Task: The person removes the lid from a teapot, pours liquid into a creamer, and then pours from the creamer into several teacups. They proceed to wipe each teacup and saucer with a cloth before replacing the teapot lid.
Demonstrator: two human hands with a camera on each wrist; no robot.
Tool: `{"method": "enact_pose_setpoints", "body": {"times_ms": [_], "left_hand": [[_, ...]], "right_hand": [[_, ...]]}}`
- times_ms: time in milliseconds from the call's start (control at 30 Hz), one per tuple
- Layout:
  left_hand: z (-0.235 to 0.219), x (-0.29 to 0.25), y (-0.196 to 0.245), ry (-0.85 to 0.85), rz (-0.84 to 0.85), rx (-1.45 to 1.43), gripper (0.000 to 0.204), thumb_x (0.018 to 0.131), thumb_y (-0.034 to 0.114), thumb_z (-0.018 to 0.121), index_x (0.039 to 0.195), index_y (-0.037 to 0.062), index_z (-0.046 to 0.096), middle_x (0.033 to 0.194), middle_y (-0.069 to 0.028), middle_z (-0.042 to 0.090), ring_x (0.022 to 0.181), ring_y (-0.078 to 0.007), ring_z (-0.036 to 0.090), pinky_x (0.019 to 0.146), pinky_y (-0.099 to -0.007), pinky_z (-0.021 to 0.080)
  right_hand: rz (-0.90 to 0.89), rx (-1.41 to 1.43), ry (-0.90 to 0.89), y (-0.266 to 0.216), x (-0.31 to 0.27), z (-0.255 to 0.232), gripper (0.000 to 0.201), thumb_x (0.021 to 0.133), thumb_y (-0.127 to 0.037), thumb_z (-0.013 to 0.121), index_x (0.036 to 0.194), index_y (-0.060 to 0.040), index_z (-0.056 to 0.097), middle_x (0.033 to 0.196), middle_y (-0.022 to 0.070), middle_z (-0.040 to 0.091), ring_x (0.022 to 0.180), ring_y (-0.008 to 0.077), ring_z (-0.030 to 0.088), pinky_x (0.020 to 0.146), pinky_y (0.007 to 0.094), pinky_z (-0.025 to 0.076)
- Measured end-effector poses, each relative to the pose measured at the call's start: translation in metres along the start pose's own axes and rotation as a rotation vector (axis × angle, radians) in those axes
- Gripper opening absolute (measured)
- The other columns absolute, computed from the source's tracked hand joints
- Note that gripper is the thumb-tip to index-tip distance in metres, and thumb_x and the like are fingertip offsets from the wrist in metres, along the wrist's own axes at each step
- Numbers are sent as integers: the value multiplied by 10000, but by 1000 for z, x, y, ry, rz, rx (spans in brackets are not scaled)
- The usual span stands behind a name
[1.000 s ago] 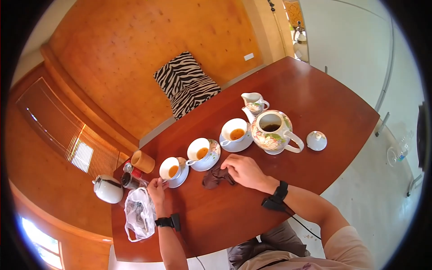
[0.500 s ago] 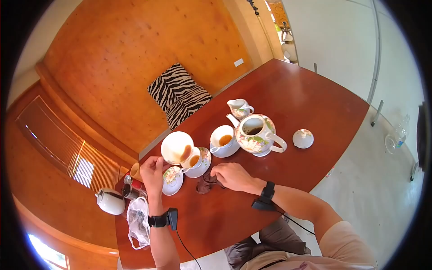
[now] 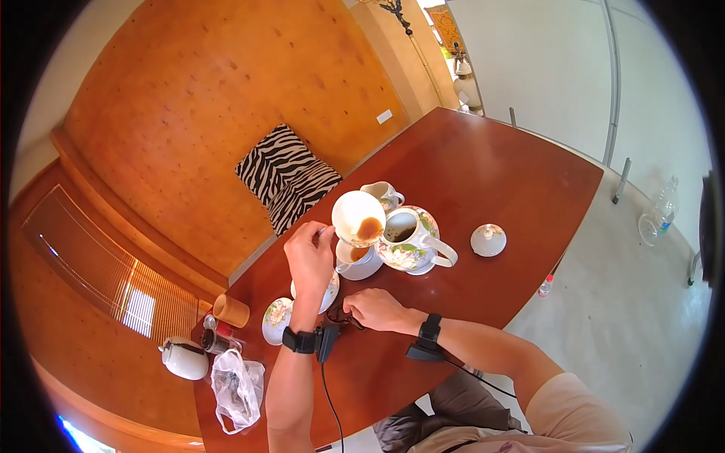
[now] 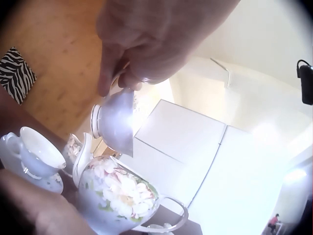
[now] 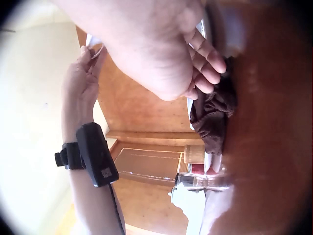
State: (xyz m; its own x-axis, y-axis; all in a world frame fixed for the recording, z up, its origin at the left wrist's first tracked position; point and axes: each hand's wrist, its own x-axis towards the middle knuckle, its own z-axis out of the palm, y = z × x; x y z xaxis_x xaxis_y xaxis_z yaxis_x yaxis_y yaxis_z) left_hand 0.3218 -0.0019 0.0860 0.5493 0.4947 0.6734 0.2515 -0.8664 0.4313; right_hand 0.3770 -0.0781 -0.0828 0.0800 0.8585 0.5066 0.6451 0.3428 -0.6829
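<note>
My left hand (image 3: 308, 260) pinches the handle of a white teacup (image 3: 351, 214), raised and tipped towards the open teapot (image 3: 408, 258). Brown tea lies at the cup's lower side, close to the teapot's mouth. In the left wrist view the cup (image 4: 115, 122) hangs on its side above the floral teapot (image 4: 120, 196). Low over the table, my right hand (image 3: 377, 309) touches a dark brown cloth (image 5: 212, 117) with loosely bent fingers. A floral saucer (image 3: 276, 320) stands without a cup. Another teacup with tea (image 3: 358, 266) sits beside the teapot, partly covered by the raised cup.
Behind the teapot stands a small floral pitcher (image 3: 390, 195); the teapot's lid (image 3: 488, 240) lies to the right. At the left are a wooden cup (image 3: 231, 310), a dark-topped glass jar (image 3: 217, 341), a plastic bag (image 3: 237, 389) and a white kettle (image 3: 184, 358).
The left hand has lifted the leftmost teacup off its saucer and carried it right to the teapot, tipping it. The right hand has stayed by the cloth.
</note>
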Motion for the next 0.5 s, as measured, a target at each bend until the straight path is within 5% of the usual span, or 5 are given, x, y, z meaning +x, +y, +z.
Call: {"method": "enact_pose_setpoints", "body": {"times_ms": [200, 500], "left_hand": [[19, 6, 13, 34, 233, 81, 58, 877, -22, 688, 919, -49, 658, 911, -176, 678, 758, -353, 671, 659, -411, 542], [31, 8, 24, 80, 533, 313, 122, 839, -27, 722, 942, -36, 658, 1026, -166, 700, 860, -333, 702, 717, -389, 595]], "right_hand": [[4, -6, 6, -5, 0, -2, 129, 864, -73, 601, 923, -29, 707, 876, 174, 727, 852, 374, 691, 765, 495, 538], [-7, -4, 4, -7, 1, -3, 128, 869, -69, 595, 920, -30, 706, 855, 166, 720, 835, 371, 689, 751, 497, 536]]}}
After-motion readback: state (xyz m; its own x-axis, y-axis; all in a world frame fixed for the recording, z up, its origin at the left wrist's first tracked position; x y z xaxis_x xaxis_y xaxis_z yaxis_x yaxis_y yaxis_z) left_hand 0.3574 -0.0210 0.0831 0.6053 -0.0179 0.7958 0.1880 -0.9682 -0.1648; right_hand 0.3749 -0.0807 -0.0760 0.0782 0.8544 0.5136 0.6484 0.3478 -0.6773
